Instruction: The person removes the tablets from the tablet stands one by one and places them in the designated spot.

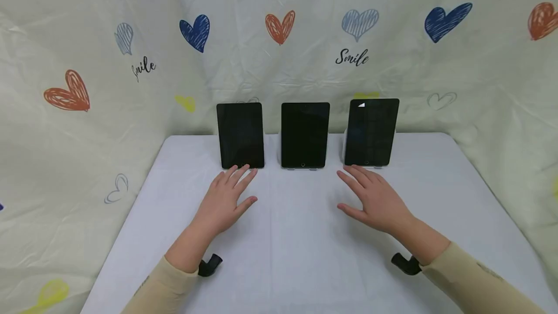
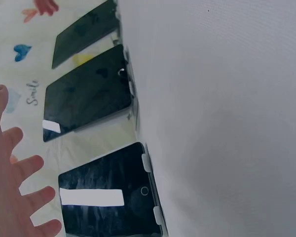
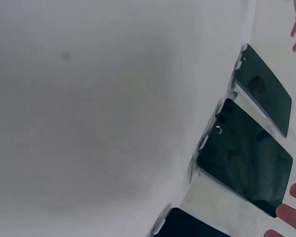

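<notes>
Three black tablets stand upright in a row along the far side of the table: the left tablet (image 1: 240, 135), the middle tablet (image 1: 303, 134) and the right tablet (image 1: 371, 132). All their screens are dark. My left hand (image 1: 223, 202) is spread, fingertips overlapping the bottom edge of the left tablet in the head view, holding nothing. Likewise empty, my right hand (image 1: 378, 202) has its fingers extended just below the right tablet. Pale clips of a stand show at the lower edge of the nearest tablet (image 2: 133, 217) in the left wrist view.
A white cloth covers the table (image 1: 301, 246). Behind the tablets hangs a pale curtain (image 1: 235, 71) printed with hearts and "Smile". Black curved pieces show by the left wrist (image 1: 210, 265) and the right wrist (image 1: 406, 264), next to beige sleeves.
</notes>
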